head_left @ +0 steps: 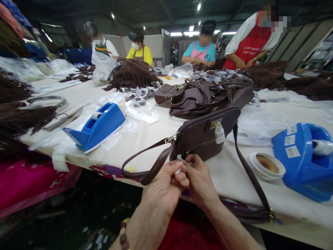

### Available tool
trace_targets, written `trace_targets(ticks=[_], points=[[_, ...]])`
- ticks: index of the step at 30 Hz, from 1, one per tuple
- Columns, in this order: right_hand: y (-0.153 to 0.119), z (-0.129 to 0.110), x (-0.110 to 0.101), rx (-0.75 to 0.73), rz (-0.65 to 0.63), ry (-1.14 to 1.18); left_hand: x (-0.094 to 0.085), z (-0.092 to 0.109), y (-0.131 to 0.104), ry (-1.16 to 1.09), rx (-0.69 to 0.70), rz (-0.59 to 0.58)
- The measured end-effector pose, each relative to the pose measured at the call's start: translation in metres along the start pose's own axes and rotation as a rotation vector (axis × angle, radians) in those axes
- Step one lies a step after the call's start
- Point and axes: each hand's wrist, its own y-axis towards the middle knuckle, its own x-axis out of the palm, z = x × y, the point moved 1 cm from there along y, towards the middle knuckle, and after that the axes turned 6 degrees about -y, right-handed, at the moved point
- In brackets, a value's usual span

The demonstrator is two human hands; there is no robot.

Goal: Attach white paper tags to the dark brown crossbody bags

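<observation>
A dark brown leather handbag (200, 139) stands upright at the near edge of the table, its strap (153, 170) looping out on both sides. A plastic-wrapped piece (220, 133) hangs at its front. Just before the bag's lower left corner, my left hand (171, 177) pinches a small white strip (179, 165) between thumb and finger. My right hand (196, 170) meets it there, fingers closed, close to the bag's zipper end. What the right fingertips grip is hidden.
Blue tape dispensers stand left (99, 125) and right (304, 159), the right one beside a round tub (266, 166). Behind the bag lie more brown handbags (203, 95) and a heap of brown fringe (132, 74). Several co-workers (199, 50) work across the table (145, 139).
</observation>
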Motion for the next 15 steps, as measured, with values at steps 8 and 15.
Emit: trace_targets(ticks=[8, 15], points=[[0.002, -0.002, -0.002, 0.048, -0.02, 0.018, 0.005, -0.001, -0.006, 0.139, 0.147, 0.067], [0.002, -0.013, -0.011, -0.061, -0.095, -0.212, -0.003, -0.003, -0.003, 0.199, 0.314, 0.05]])
